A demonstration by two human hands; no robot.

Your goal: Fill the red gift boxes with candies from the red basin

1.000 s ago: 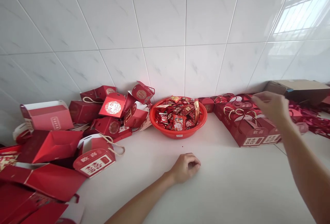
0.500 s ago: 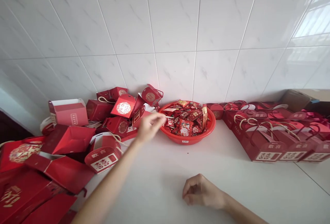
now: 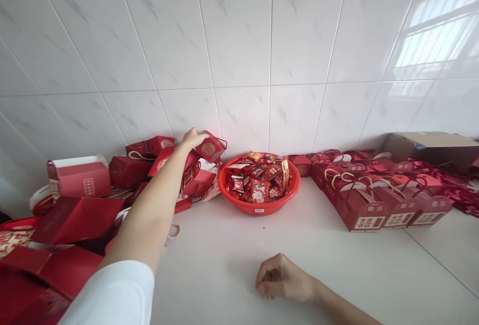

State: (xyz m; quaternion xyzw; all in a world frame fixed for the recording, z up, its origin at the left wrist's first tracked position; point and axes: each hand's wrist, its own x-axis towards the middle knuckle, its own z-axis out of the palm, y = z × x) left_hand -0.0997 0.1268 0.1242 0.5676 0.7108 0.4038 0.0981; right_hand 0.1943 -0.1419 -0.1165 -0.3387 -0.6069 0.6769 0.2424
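My left hand (image 3: 193, 138) reaches to the back of the box pile. Its fingers are closed on the upper left edge of a tilted red gift box (image 3: 210, 148), which has a round gold emblem and a cord handle. Part of the grip is hidden. My right hand (image 3: 279, 277) rests on the pale table, its fingers curled in a loose fist with nothing visible in them. Against the wall, between the boxes, stands a red basin (image 3: 258, 208) heaped with red and gold wrapped sweets (image 3: 262, 185).
Many red boxes, several open, are heaped at the left (image 3: 80, 215). Rows of closed boxes with rope handles (image 3: 368, 213) stand at the right. Behind them are a cardboard box (image 3: 430, 143) and dark pink ribbons (image 3: 458, 193). A tiled wall (image 3: 243, 26) bounds the back.
My left hand has gone from beside the basin's left rim to the tilted box at the back. My right hand keeps its curled pose. The view has shifted slightly to the right.
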